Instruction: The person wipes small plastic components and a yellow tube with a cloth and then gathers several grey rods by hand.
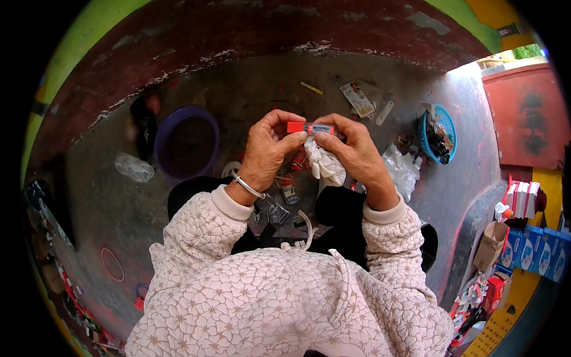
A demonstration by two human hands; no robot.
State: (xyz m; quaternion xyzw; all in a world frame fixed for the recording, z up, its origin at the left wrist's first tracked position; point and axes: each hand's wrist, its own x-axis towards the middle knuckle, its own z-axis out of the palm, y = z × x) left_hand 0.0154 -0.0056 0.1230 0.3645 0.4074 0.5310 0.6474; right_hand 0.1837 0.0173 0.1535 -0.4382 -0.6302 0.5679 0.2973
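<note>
Head view: the left hand (pixel 267 149) and right hand (pixel 355 152) pinch a small red-and-grey oblong box (pixel 310 127) by its ends; crumpled white patterned cloth (pixel 325 162) hangs below the right fingers.

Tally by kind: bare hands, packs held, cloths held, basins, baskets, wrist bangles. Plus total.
Hands: 2 (left hand, right hand)
Packs: 1, small red pack
Cloths: 1, white cloth
Basins: 1, purple basin
Baskets: 1, blue basket
Bangles: 1, silver bangle
Total: 7

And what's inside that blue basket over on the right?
Black, crumpled material shows inside the blue basket, with a pale scrap near its rim. Whatever lies beneath is covered.
</note>
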